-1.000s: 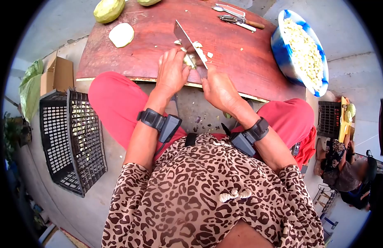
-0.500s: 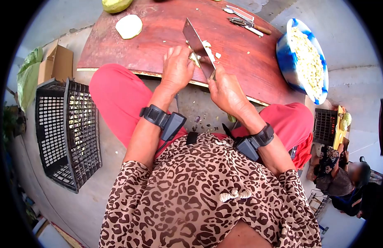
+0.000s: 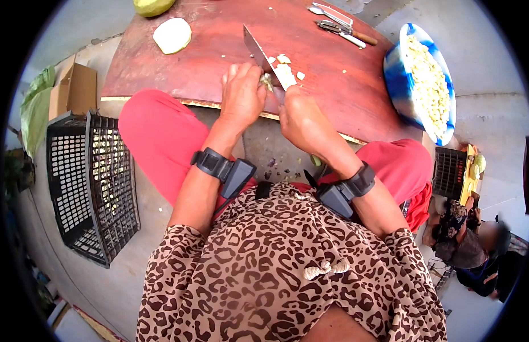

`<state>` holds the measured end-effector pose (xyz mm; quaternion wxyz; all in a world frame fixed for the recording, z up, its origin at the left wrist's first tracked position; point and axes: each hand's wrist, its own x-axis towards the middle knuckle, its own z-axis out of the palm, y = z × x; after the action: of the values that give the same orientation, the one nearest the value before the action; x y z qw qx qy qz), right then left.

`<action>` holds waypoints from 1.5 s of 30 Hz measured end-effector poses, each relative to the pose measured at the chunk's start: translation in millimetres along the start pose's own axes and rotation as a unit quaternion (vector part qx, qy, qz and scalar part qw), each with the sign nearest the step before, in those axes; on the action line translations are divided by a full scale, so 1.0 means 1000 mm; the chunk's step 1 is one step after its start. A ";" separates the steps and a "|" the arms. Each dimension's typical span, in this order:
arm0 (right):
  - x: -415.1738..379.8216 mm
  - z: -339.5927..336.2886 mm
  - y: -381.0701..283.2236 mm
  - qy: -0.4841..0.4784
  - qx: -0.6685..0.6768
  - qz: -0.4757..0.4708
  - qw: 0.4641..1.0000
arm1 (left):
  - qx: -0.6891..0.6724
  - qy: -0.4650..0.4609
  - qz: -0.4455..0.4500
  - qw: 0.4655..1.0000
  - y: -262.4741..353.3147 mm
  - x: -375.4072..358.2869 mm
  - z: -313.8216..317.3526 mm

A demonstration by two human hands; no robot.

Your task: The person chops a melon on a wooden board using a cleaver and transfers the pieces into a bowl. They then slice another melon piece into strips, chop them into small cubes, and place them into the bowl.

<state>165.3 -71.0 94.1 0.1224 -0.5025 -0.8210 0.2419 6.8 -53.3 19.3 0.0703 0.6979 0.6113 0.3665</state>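
Note:
My right hand [image 3: 304, 118] is wrapped round the handle of a broad cleaver [image 3: 261, 52], whose blade slants up and away over the red table [image 3: 219, 74]. Beside the blade, my left hand [image 3: 241, 94] has its fingers curled on a small pale vegetable piece [image 3: 267, 81], mostly hidden by the fingers and cleaver. White diced pieces [image 3: 284, 74] lie on the blade's right side. Farther left on the table rest a large pale cut slab [image 3: 172, 36] and a yellow-green gourd-like vegetable [image 3: 153, 5], partly out of view.
A blue-and-white basin [image 3: 394, 85] full of diced pieces stands at the table's right edge. Near it lie a spoon [image 3: 317, 9] and a peeler [image 3: 333, 27]. Black crates [image 3: 96, 188] and a cardboard box [image 3: 75, 91] are at left. Another person [image 3: 464, 245] sits far right.
The cleaver and my right hand have shifted slightly left, and the blade now stands nearer my left fingers. More white pieces show right of the blade. The view has tilted slightly.

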 end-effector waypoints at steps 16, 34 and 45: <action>-0.006 0.014 0.043 0.112 0.266 0.013 0.957 | -0.014 0.021 0.018 0.999 -0.003 0.000 -0.005; -0.023 -0.024 0.027 -0.066 0.564 0.121 0.814 | -0.621 -0.008 -0.343 0.705 0.001 0.047 -0.024; -0.030 -0.029 0.035 -0.111 0.540 0.109 0.827 | -0.634 0.006 -0.338 0.695 0.003 0.045 -0.015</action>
<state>218.6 -76.7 102.0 0.2549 -0.4118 -0.5075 0.7127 -0.1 -18.8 51.0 0.6117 0.2319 0.4290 0.6229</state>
